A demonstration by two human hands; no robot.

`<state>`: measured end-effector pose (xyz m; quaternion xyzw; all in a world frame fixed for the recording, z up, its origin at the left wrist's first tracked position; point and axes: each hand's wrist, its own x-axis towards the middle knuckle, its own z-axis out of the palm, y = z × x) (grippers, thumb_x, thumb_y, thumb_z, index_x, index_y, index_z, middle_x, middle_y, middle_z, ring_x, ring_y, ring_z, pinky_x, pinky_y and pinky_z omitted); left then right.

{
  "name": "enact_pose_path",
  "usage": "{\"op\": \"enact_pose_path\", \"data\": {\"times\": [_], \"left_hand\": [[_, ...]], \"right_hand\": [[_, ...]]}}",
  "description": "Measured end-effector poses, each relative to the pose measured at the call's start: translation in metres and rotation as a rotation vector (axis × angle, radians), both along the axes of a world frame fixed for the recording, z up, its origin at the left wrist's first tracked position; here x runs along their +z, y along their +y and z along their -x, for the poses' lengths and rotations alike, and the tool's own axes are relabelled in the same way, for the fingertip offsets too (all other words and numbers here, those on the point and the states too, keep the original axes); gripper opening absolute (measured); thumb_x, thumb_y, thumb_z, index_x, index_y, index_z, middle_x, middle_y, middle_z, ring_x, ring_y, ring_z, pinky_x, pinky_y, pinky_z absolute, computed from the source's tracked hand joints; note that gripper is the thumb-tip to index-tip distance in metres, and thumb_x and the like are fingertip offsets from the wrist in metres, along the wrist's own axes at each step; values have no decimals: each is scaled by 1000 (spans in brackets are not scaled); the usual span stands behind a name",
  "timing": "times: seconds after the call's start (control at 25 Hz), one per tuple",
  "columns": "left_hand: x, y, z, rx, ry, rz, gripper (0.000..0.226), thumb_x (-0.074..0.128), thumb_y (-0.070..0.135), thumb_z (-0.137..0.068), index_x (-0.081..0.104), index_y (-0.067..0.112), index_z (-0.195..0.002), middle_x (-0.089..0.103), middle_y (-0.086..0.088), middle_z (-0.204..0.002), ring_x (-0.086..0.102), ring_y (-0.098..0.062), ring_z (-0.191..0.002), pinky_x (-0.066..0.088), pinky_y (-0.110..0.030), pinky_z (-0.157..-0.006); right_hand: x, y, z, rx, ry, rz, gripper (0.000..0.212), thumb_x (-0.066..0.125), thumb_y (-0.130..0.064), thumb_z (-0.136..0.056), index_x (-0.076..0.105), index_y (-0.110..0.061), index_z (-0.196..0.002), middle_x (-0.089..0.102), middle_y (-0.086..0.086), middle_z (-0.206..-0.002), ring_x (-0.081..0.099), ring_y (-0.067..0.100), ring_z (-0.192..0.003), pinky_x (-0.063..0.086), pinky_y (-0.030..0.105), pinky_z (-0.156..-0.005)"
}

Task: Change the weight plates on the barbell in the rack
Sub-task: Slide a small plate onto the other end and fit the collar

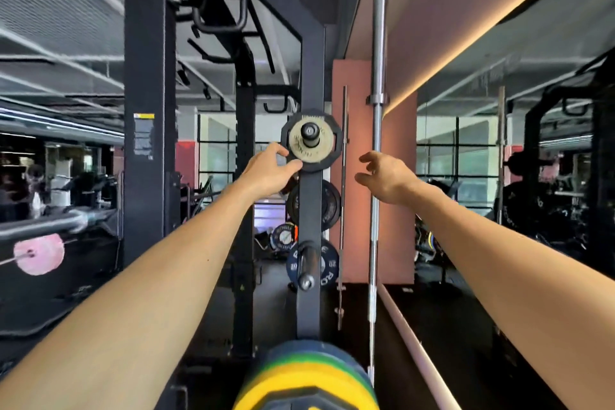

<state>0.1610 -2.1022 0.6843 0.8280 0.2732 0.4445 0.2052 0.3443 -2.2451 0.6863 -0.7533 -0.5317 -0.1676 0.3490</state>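
Note:
A small black plate with a worn tan centre [311,140] hangs on the top storage peg of the rack's black upright [311,76]. My left hand [271,171] touches the plate's lower left edge with thumb and fingertips. My right hand [386,178] hovers to the plate's right with fingers loosely curled and holds nothing. Below on the same upright sit a black plate [327,205] and a blue plate [324,265] on a chrome peg. Stacked yellow, green and blue plates [307,376] fill the bottom centre. The racked barbell [43,226] shows at the left, blurred.
Two bare bars stand upright against the pink wall, a thick chrome one [377,110] and a thin one [342,210]. A mirror [515,160] covers the right wall. A pink plate [40,255] shows low at the left. Loose plates [283,236] lie on the dark floor behind the rack.

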Motion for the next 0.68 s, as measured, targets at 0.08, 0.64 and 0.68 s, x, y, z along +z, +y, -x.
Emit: {"op": "enact_pose_path", "data": {"times": [0.08,0.64,0.68], "left_hand": [[13,2,-4,24,-27,-14,47,57,44,-93,49,18,-131,52,-8,-131,51,-21,-107,36,-29,-83],[43,167,-79,158,-22,-69,40,56,37,-93,55,18,-129,64,-9,-122,58,-27,-111,43,-32,-93],[45,182,-91,149,-29,-73,39,56,36,-94,56,17,-128,64,-10,-122,58,-27,-111,42,-31,-91]], "right_hand": [[16,3,-5,4,-27,-23,49,53,-25,-95,43,-12,-141,53,11,-139,51,29,-126,39,32,-104],[38,141,-82,-20,-63,-44,43,50,-29,-97,48,-8,-136,58,14,-132,55,31,-118,44,35,-99],[41,156,-90,-29,-68,-42,42,50,-29,-98,49,-8,-134,59,14,-131,55,32,-118,44,36,-98]]}}
